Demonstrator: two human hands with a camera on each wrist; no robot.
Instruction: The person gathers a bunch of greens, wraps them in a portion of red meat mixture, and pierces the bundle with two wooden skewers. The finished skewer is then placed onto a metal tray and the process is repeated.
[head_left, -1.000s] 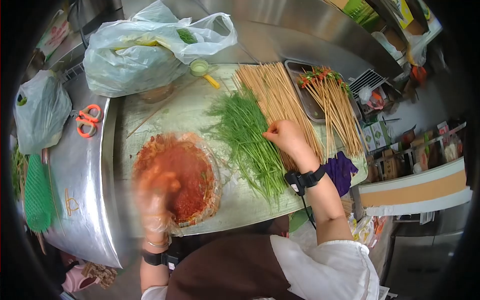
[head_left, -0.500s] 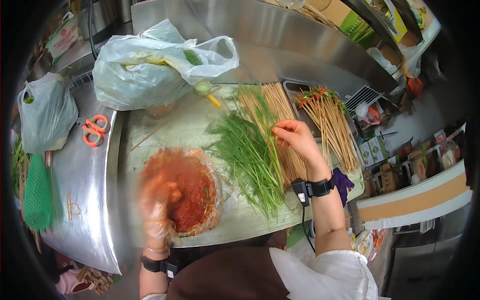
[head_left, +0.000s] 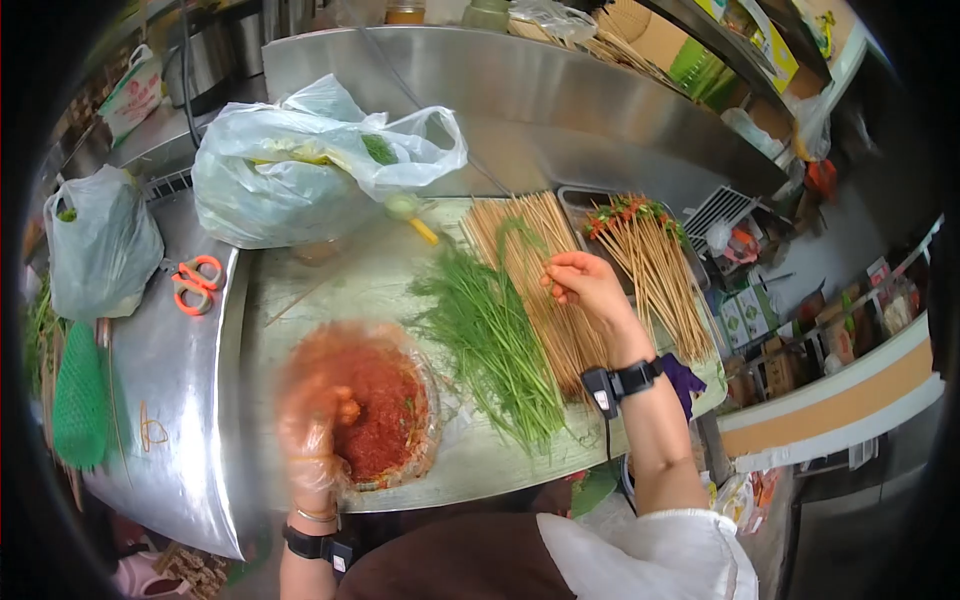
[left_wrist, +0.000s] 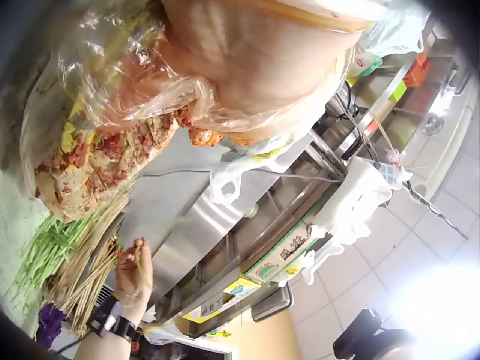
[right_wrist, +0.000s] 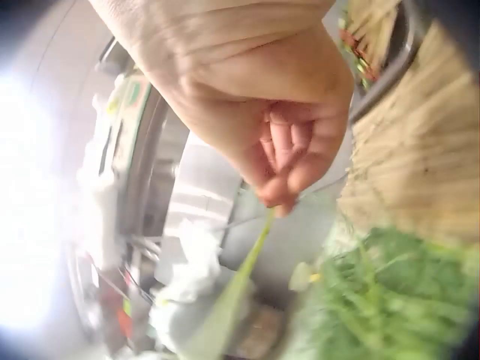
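My left hand (head_left: 308, 425), in a clear plastic glove, is down in a plastic-lined bowl (head_left: 432, 420) of chunky red mixture (head_left: 385, 432). Motion blur hides its fingers, so I cannot tell whether they grip anything. Between thumb and fingertips, my right hand (head_left: 592, 287) pinches a thin green herb stem (right_wrist: 253, 259), best seen in the right wrist view. That hand hovers over a spread of bare wooden skewers (head_left: 565, 335). Beside the skewers lies a heap of feathery green herb (head_left: 490, 345), its stalks pointing toward the person.
A metal tray (head_left: 575, 205) at the right holds skewers with red-and-green tips (head_left: 635, 215). Behind the bowl sits a bulging white plastic bag (head_left: 280, 200), near a yellow-handled tool (head_left: 424, 231). Orange-handled scissors (head_left: 195, 285) lie on the metal surface at left. Purple material (head_left: 682, 385) is near the right forearm.
My right hand has lifted a herb stem off the heap and drawn it over the skewers. My left hand stays in the bowl, blurred with motion throughout. The head view has tilted upward.
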